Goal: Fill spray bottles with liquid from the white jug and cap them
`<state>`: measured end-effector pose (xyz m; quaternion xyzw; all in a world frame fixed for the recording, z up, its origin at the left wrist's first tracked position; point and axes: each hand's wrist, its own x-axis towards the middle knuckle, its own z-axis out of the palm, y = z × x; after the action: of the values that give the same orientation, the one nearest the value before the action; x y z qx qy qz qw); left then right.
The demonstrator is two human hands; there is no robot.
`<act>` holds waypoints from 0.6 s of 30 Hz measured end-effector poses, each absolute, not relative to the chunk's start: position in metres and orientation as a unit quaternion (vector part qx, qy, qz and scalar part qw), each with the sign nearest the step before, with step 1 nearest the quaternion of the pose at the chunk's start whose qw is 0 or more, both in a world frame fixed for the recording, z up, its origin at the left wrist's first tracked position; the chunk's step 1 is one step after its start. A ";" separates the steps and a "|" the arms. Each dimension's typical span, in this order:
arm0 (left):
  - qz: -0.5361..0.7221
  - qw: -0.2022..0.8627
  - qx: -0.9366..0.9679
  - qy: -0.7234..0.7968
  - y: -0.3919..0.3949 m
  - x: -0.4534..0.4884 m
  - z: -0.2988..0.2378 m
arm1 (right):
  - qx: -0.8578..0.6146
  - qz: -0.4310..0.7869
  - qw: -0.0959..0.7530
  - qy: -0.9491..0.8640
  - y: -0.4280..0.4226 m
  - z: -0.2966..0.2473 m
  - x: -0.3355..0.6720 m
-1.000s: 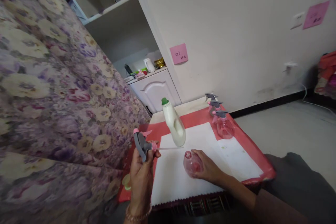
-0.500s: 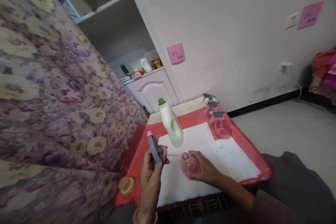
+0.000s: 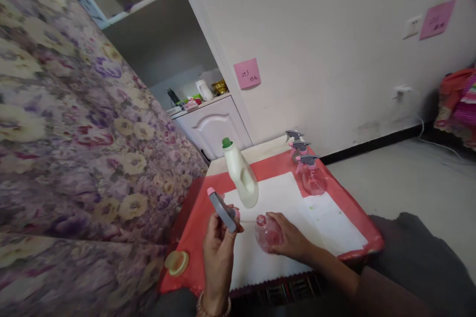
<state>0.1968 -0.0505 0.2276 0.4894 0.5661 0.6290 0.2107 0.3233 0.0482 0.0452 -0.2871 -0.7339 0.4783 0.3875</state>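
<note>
My left hand [image 3: 219, 242] is closed around a grey and pink spray nozzle [image 3: 222, 209], whose thin dip tube points right toward the mouth of a clear pink bottle [image 3: 267, 234]. Whether the tube's tip touches the bottle mouth I cannot tell. Around the side of that round bottle my right hand [image 3: 290, 237] is closed, and the bottle leans a little to the left over the white sheet [image 3: 253, 267]. Behind both hands stands a pale green jug [image 3: 241, 178] with a green top.
Spray bottles [image 3: 312, 178] with grey and pink heads stand in a row at the table's right back. A small yellowish lid or cup [image 3: 177, 262] lies on the red cloth [image 3: 193, 213] at left. A floral curtain [image 3: 92, 148] hangs close on the left.
My left hand has shifted slightly right, and the spray nozzle in it has turned a little. My right hand and the pink bottle have barely moved.
</note>
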 end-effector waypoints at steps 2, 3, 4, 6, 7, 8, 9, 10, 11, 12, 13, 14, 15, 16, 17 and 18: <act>0.641 0.215 0.479 0.560 -0.051 0.200 0.229 | -0.285 0.478 0.387 -0.735 0.048 0.045 0.324; 0.641 0.217 0.476 0.561 -0.051 0.202 0.229 | -0.284 0.477 0.387 -0.736 0.048 0.045 0.324; 0.638 0.220 0.475 0.564 -0.051 0.203 0.229 | -0.283 0.476 0.387 -0.737 0.049 0.044 0.324; 0.628 0.221 0.477 0.574 -0.049 0.203 0.229 | -0.282 0.474 0.390 -0.737 0.049 0.043 0.324; 0.623 0.219 0.480 0.577 -0.047 0.202 0.230 | -0.281 0.474 0.392 -0.737 0.049 0.043 0.324; 0.620 0.215 0.484 0.579 -0.045 0.201 0.230 | -0.279 0.473 0.393 -0.737 0.049 0.042 0.324; 0.616 0.210 0.487 0.582 -0.043 0.201 0.230 | -0.278 0.472 0.395 -0.738 0.049 0.041 0.323; 0.611 0.205 0.491 0.586 -0.040 0.200 0.231 | -0.276 0.472 0.396 -0.738 0.050 0.041 0.323; 0.604 0.200 0.496 0.591 -0.038 0.200 0.232 | -0.276 0.471 0.396 -0.739 0.050 0.040 0.323; 0.595 0.195 0.501 0.597 -0.035 0.200 0.233 | -0.276 0.469 0.395 -0.740 0.050 0.040 0.323; 0.586 0.189 0.506 0.604 -0.032 0.200 0.233 | -0.277 0.467 0.395 -0.741 0.050 0.039 0.323; 0.576 0.182 0.512 0.611 -0.030 0.201 0.233 | -0.277 0.465 0.396 -0.742 0.050 0.039 0.323; 0.567 0.176 0.518 0.616 -0.027 0.202 0.232 | -0.275 0.464 0.397 -0.742 0.051 0.038 0.322; 0.559 0.173 0.523 0.619 -0.024 0.202 0.230 | -0.273 0.462 0.399 -0.743 0.051 0.038 0.322; 0.553 0.177 0.526 0.621 -0.021 0.203 0.226 | -0.272 0.461 0.402 -0.743 0.051 0.037 0.321; 0.549 0.188 0.527 0.621 -0.018 0.203 0.220 | -0.272 0.460 0.405 -0.742 0.051 0.036 0.321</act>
<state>0.2032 -0.0183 0.2204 0.5267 0.6208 0.5494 0.1881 0.3209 0.0514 0.0363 -0.2718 -0.7420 0.4604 0.4045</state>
